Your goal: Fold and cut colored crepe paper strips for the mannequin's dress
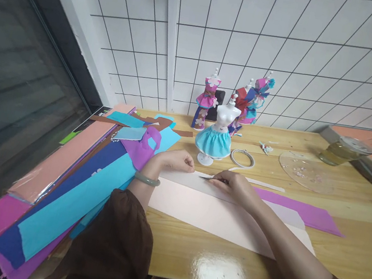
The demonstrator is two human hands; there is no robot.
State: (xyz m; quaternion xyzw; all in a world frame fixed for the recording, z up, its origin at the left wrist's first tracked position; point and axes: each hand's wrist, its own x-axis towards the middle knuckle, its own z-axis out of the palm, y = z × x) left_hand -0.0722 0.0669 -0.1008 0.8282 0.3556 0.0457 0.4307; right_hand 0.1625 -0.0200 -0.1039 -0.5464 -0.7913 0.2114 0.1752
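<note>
My left hand (177,160) is closed, pinching the far edge of a white crepe-like sheet (183,178). In my right hand (236,188) is a small pair of scissors (205,178); their thin dark blades point left at the sheet near its far edge. My fingers hide the handles. Beneath the white sheet lies a wider pale pink sheet (209,215). Just beyond my hands stands a small white dress form (227,116) wearing a turquoise gathered skirt (213,141). A narrow white strip (266,185) lies behind my right hand.
Stacked coloured sheets (80,193) cover the table's left side. Behind are other dressed mannequins (207,98) by the tiled wall. To the right are a coiled white cord (242,158), a clear round plate (305,171), a jar (343,151) and a purple sheet (305,213).
</note>
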